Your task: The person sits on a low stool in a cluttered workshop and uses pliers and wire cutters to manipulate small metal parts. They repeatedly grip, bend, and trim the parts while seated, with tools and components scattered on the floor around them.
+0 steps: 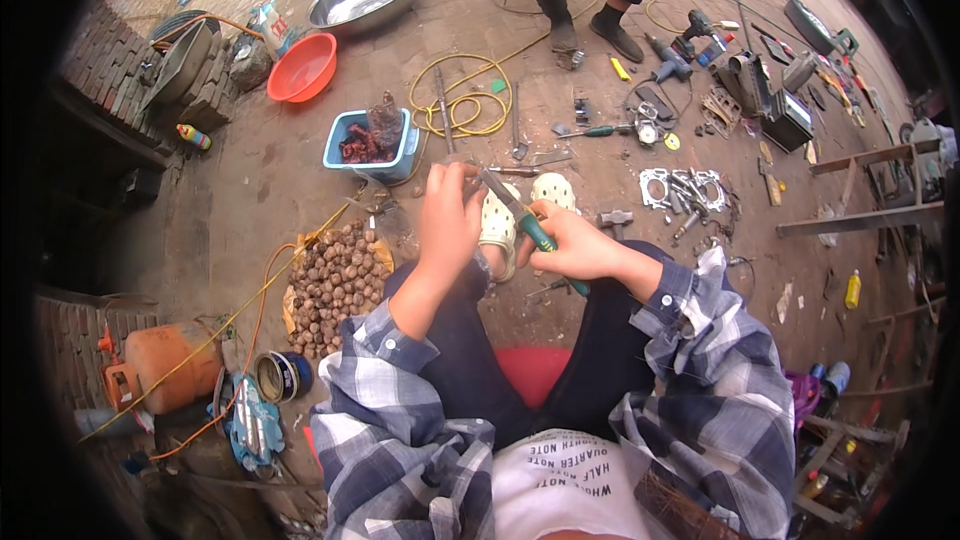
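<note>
Paved yard floor (240, 210), littered. Green-handled tool (538, 231) gripped in your right hand (568, 242); long axis runs half past four at the butt to half past ten at the tip. Your left hand (450, 210), beside the tip, curls; can't tell around what.

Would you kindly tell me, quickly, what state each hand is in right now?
Left hand: curled near the metal end of the green-handled tool; whether it grips anything cannot be told.
Right hand: closed, holding that tool.
</note>
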A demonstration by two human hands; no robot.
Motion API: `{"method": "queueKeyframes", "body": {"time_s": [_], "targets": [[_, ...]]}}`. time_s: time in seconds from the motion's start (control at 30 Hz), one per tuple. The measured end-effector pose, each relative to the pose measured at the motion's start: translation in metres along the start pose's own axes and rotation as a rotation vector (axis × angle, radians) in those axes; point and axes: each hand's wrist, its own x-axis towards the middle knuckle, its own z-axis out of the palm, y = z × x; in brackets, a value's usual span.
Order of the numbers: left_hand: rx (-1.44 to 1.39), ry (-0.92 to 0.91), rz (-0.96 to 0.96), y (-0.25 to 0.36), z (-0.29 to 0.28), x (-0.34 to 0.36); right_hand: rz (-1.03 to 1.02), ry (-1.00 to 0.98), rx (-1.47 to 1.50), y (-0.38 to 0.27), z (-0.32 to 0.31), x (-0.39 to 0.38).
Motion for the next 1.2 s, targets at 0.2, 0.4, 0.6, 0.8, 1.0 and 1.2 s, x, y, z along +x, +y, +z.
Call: {"method": "queueKeyframes", "body": {"time_s": [0.2,0.4,0.6,0.8,1.0,1.2], "targets": [[0.111,-0.094,0.032,-0.013,0.007,0.001,0.049,0.047,-0.107,0.031,0.007,0.008],[0.069,-0.113,0.006,-0.028,0.026,0.006,-0.054,0.088,-0.24,0.036,-0.001,0.007],[0.13,-0.14,-0.006,-0.034,0.028,0.007,-0.094,0.178,-0.262,0.032,0.0,0.002],[0.071,-0.184,0.039,-0.027,0.014,0.017,-0.231,0.219,-0.313,0.025,-0.008,0.002],[-0.03,-0.274,0.046,-0.007,-0.001,0.031,-0.167,0.159,-0.305,0.013,-0.032,0.006],[-0.121,-0.242,0.01,-0.023,0.011,0.022,-0.217,0.252,-0.422,0.028,-0.016,0.012]]}}
